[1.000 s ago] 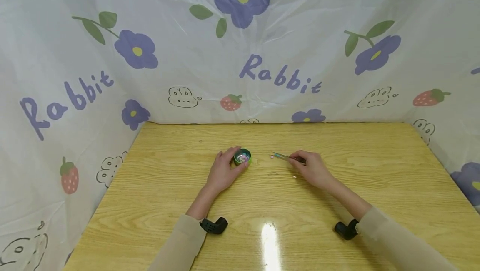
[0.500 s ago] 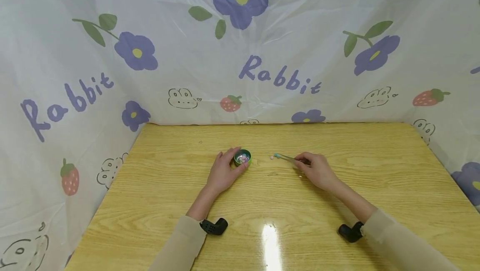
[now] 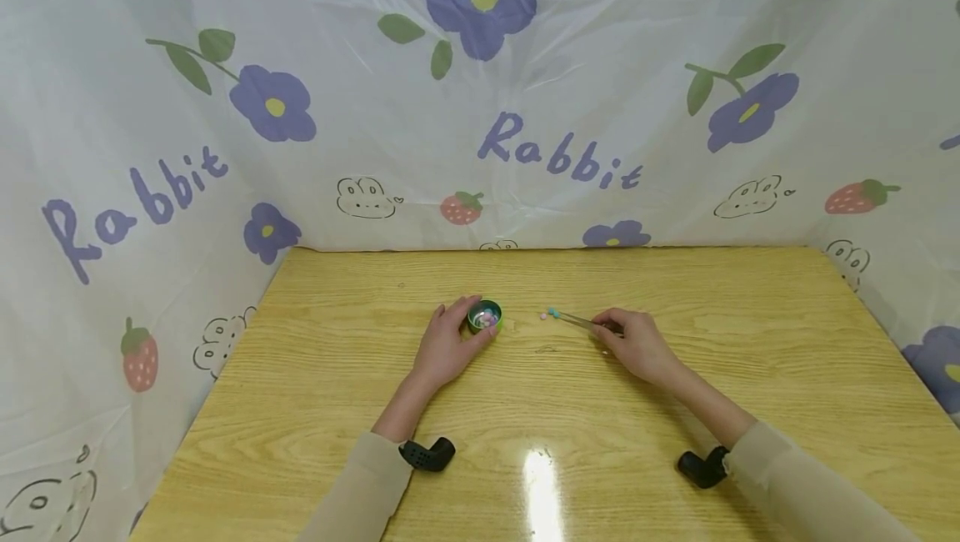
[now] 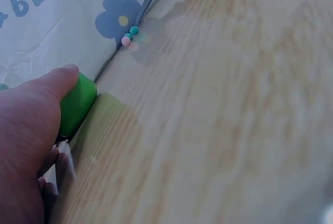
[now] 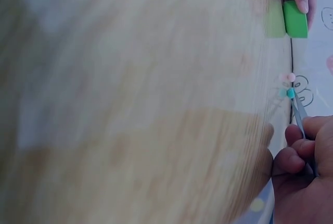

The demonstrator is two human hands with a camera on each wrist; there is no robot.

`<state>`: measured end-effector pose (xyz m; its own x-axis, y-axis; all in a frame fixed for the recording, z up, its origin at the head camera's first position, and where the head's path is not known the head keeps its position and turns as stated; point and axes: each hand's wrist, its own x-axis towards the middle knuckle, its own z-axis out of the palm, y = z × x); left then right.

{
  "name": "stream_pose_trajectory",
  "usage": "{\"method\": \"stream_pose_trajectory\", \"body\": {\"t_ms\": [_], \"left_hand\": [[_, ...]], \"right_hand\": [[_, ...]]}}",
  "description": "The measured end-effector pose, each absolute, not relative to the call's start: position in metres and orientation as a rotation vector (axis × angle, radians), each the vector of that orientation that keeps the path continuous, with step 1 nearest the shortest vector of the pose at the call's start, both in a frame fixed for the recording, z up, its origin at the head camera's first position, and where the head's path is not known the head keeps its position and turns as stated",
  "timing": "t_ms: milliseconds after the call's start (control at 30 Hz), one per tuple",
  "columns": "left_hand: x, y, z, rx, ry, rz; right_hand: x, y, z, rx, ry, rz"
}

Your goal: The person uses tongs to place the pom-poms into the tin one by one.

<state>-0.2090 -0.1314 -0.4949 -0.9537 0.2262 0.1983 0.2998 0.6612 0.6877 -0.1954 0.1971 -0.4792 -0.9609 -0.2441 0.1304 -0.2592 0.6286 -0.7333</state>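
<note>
My left hand (image 3: pixel 446 343) grips a small green cup (image 4: pixel 78 107), fingers on its far side and thumb on its near side. Pink and pale beads (image 3: pixel 487 319) lie inside the cup. A pair of metal tweezers (image 3: pixel 576 321) is pinched in my right hand (image 3: pixel 637 346). The tips point left, at two turquoise beads (image 4: pixel 133 30) on the table; whether they clamp one, I cannot tell. Just left of these lies a pink bead (image 3: pixel 543 316), in the space between cup and tweezers.
The wood-grain table (image 3: pixel 480 409) spreads around both hands. Behind it hangs a white cloth (image 3: pixel 420 133) printed with flowers and rabbits, and the same cloth continues along the left and right sides. A black wrist camera (image 3: pixel 427 454) sits on each forearm.
My right hand has drawn back a little to the right, and the tweezers' tips with it, from beyond the turquoise beads to their right side. The left hand and cup stay put.
</note>
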Motion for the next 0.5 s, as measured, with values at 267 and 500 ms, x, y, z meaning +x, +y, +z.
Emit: {"method": "stream_pose_trajectory", "body": {"t_ms": [267, 500], "left_hand": [[-0.2086, -0.131, -0.4949, -0.433, -2.784, -1.169], [-0.2086, -0.1312, -0.4952, -0.441, -2.774, -1.159]], "right_hand": [[-0.1938, 0.196, -0.4809, 0.469, -2.797, 1.258], [-0.193, 0.1933, -0.4808, 0.468, -2.79, 1.205]]}}
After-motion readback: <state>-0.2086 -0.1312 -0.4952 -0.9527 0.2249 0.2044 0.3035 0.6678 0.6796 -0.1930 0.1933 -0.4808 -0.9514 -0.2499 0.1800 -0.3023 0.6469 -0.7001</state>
